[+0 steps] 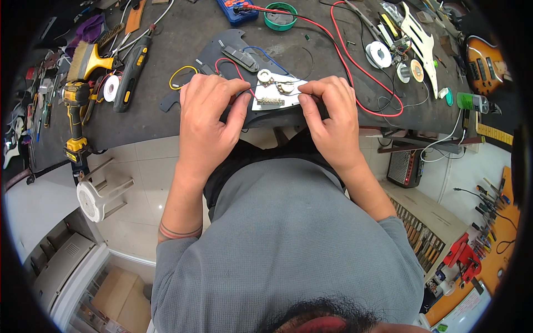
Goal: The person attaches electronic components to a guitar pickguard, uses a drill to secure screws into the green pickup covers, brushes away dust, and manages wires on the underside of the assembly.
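Note:
A dark guitar pickguard [214,45] lies underside up on the bench in front of me, with a pickup [240,57] on it. Its near part is a silvery plate [261,106] bearing round potentiometers [265,76] and a small switch block [271,101]. My left hand [214,108] is closed in a pinch at the plate's left edge. My right hand [332,114] pinches at its right edge. A thin black wire [275,82] runs over the potentiometers between both sets of fingertips. Red, yellow and blue wires [261,49] curl around the pickup.
At left lie a cordless drill [76,119], a brush [86,60] and a grey-yellow tool [132,73]. A green round tin [280,16], a blue meter [239,12] and red test leads [355,100] are beyond. Solder spools [378,54] and a cream pickguard [417,39] lie right.

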### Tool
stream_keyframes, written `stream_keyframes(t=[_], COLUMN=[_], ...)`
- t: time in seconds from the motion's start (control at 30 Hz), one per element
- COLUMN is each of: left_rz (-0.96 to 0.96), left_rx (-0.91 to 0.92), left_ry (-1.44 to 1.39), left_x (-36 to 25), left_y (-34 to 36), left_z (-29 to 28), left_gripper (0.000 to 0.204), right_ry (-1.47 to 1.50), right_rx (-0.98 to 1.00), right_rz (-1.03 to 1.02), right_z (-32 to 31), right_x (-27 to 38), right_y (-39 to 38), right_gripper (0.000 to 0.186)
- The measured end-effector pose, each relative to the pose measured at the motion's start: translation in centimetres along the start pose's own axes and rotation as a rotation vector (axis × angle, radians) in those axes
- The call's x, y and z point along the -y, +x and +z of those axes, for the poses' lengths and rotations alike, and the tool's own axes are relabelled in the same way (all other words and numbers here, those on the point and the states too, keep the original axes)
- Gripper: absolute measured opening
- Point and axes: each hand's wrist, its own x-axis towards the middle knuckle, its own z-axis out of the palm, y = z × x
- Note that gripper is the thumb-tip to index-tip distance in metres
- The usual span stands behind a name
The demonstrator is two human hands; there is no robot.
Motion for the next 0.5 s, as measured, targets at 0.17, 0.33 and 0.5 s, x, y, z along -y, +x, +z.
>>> stream_keyframes(t=[0.17,0.33,0.5], left_rz=[0.011,0.042,0.029], left_rx=[-0.003,-0.003,0.002], left_ry=[0.003,0.008,0.012], left_x=[0.1,-0.3,-0.7], left_y=[-0.1,0.1,0.2], left_z=[0.0,0.1,0.0], left_gripper=[0.019,0.02,0.021], right_ry=[-0.003,0.0,0.001], right_rx=[0.013,0.011,0.016], right_rz=[0.012,0.016,-0.001], right_z=[-0.4,-0.5,-0.5], right_x=[-0.1,-0.4,-0.9], right_y=[-0.7,-1.3,-1.6], right_gripper=[0.015,0.017,0.019])
